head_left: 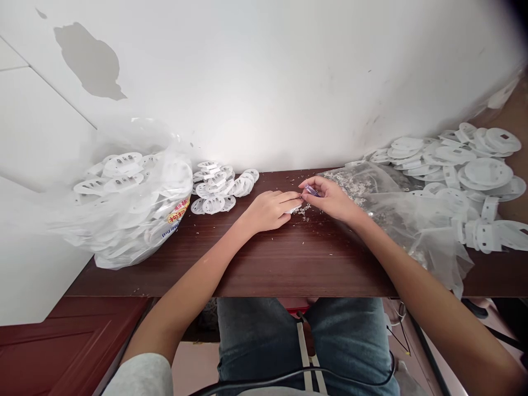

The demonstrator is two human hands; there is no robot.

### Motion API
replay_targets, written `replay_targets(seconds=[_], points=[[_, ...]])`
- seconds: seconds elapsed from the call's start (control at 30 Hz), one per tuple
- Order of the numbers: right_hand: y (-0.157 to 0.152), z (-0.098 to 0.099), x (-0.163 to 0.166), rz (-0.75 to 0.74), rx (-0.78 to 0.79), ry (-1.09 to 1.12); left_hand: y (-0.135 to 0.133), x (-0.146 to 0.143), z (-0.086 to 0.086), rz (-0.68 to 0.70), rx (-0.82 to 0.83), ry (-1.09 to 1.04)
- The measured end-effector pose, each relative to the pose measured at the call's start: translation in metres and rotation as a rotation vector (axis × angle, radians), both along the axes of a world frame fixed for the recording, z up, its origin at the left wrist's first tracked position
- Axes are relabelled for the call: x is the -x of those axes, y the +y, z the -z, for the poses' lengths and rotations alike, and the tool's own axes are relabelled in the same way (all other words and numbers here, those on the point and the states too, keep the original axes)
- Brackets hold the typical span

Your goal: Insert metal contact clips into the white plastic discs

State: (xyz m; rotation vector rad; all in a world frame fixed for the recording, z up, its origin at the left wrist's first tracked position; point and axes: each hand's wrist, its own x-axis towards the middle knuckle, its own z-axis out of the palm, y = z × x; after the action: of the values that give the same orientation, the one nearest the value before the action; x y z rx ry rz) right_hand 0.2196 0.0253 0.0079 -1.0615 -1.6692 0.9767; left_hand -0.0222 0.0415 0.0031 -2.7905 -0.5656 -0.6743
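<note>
My left hand (272,211) rests on the dark table with its fingers together over a white plastic piece (293,209), mostly hidden beneath them. In my right hand (328,196) is a small tool with a clear purple handle (312,190), held in a pinch. Its tip points toward the left fingertips, where the two hands meet; what kind of tool it is I cannot make out. Small metal parts (304,211) lie scattered just beside the white piece. Left of my left hand, a pile of white oval plastic pieces (214,204) with slots sits on the table.
A clear plastic bag (136,220) full of white oval pieces stands at the left. To the right, another clear bag (355,184) spills small metal parts, and many white discs (489,171) are heaped behind it. The wall (264,82) closes off the table's (264,269) back edge.
</note>
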Motion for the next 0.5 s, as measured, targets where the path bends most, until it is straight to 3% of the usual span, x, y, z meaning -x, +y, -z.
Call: replay_targets(seconds=[0.5], points=[[-0.003,-0.015,-0.007,-0.046,0.106,-0.095,0.001,0.0,0.001,0.069,0.062,-0.1]])
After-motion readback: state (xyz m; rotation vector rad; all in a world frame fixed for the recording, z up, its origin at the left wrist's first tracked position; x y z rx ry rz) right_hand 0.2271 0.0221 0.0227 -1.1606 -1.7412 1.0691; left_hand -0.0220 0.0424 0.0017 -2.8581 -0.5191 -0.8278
